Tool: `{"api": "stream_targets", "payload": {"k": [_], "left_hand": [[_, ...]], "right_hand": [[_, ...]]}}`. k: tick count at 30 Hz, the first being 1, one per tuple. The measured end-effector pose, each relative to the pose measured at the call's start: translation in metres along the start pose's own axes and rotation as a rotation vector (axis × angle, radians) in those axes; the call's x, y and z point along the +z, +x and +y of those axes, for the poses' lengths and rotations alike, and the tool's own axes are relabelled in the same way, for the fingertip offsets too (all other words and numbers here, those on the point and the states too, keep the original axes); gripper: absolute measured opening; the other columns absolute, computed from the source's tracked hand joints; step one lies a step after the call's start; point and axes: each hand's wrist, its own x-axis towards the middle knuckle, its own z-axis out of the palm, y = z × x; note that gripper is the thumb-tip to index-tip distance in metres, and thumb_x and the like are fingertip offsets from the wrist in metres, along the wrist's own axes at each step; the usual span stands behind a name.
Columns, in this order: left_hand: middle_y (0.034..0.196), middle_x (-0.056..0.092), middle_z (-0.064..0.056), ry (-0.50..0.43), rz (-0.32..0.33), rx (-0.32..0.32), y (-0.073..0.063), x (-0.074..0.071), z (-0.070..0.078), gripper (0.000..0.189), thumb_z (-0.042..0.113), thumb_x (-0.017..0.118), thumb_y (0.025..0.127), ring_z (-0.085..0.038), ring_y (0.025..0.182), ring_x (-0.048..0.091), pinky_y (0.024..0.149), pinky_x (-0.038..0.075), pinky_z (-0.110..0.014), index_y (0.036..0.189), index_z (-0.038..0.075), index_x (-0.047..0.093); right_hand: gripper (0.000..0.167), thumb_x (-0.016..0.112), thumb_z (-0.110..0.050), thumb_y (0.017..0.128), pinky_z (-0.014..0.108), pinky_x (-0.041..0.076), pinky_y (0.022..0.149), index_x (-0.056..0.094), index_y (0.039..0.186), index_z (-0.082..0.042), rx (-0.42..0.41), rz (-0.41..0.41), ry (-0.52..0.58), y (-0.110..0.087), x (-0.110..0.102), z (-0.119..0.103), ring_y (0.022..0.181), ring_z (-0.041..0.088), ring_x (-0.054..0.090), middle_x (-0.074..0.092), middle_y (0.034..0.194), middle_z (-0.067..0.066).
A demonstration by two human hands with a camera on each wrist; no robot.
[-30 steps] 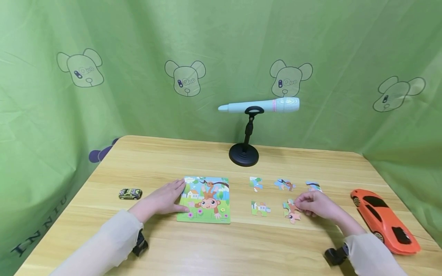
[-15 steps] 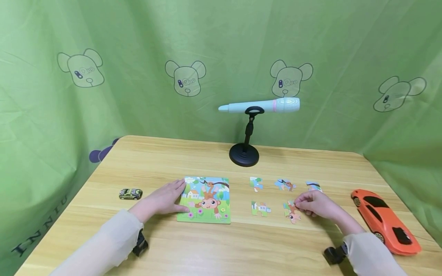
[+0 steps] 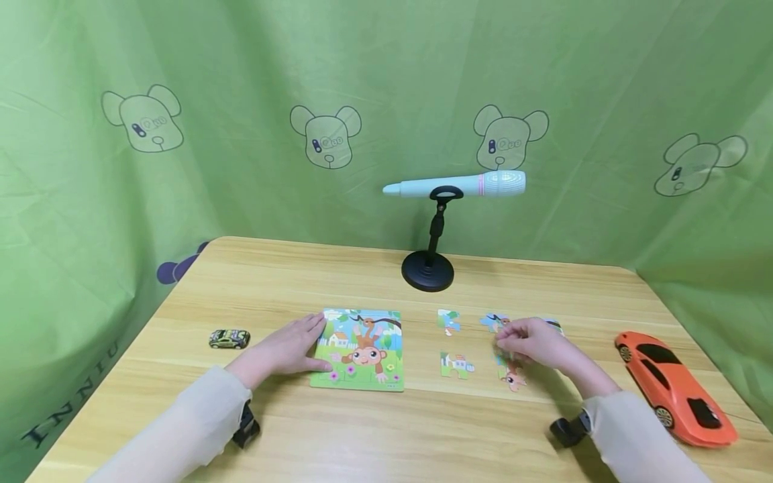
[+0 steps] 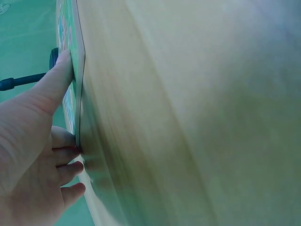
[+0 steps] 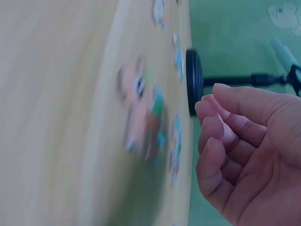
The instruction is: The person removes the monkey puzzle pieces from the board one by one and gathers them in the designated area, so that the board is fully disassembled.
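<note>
In the head view, my left hand [image 3: 290, 349] rests at the left edge of a square monkey puzzle board [image 3: 365, 355]. Its thumb lies on the board's face, the other fingers along the side. My right hand [image 3: 531, 343] hovers over the loose jigsaw pieces, fingers loosely bent, thumb near the index fingertip. Nothing shows between them in the right wrist view. Below it lies a monkey-face piece [image 5: 141, 108], partly covered in the head view. A bird piece [image 3: 492, 320] lies by the fingertips; a leafy piece [image 3: 448, 320] and a house piece [image 3: 455, 365] sit to the left.
A blue toy microphone [image 3: 447, 186] sits on a black stand [image 3: 427, 271] at the back. An orange toy car [image 3: 675, 389] stands on the right, a small patterned car [image 3: 229, 339] on the left. Another piece [image 3: 554, 325] is half hidden behind the right hand.
My right hand has left the monkey-face piece and moved up and left toward the bird piece. The left hand stays on the board.
</note>
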Motion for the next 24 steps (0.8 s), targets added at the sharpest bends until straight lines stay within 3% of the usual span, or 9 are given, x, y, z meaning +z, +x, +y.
{"api": "stream_targets", "payload": {"k": [5, 16, 24], "left_hand": [[0.148, 0.019, -0.021, 0.001, -0.003, -0.001, 0.001, 0.0, 0.0, 0.092, 0.056, 0.056, 0.083, -0.035, 0.134, 0.019, 0.109, 0.016, -0.044, 0.141, -0.008, 0.025], [0.148, 0.019, -0.021, -0.003, -0.005, -0.007, 0.001, -0.001, 0.001, 0.091, 0.054, 0.057, 0.083, -0.035, 0.134, 0.019, 0.109, 0.016, -0.044, 0.141, -0.008, 0.025], [0.147, 0.019, -0.022, 0.012, -0.004, -0.005, 0.001, 0.0, 0.001, 0.091, 0.055, 0.056, 0.083, -0.035, 0.134, 0.019, 0.109, 0.017, -0.044, 0.141, -0.008, 0.024]], "right_hand": [[0.022, 0.061, -0.014, 0.089, 0.026, 0.043, 0.046, 0.063, 0.1, 0.004, -0.06, -0.025, -0.009, 0.016, 0.012, -0.022, 0.053, 0.018, 0.048, 0.055, 0.069, 0.01], [0.016, 0.063, -0.007, 0.086, 0.025, 0.048, 0.058, 0.065, 0.097, 0.004, -0.246, -0.081, -0.068, 0.05, 0.053, -0.068, 0.069, 0.015, 0.053, 0.061, 0.079, -0.001], [0.014, 0.065, -0.005, 0.083, 0.024, 0.047, 0.058, 0.065, 0.096, 0.0, -0.297, -0.128, -0.09, 0.067, 0.084, -0.089, 0.067, 0.013, 0.051, 0.058, 0.078, -0.003]]}}
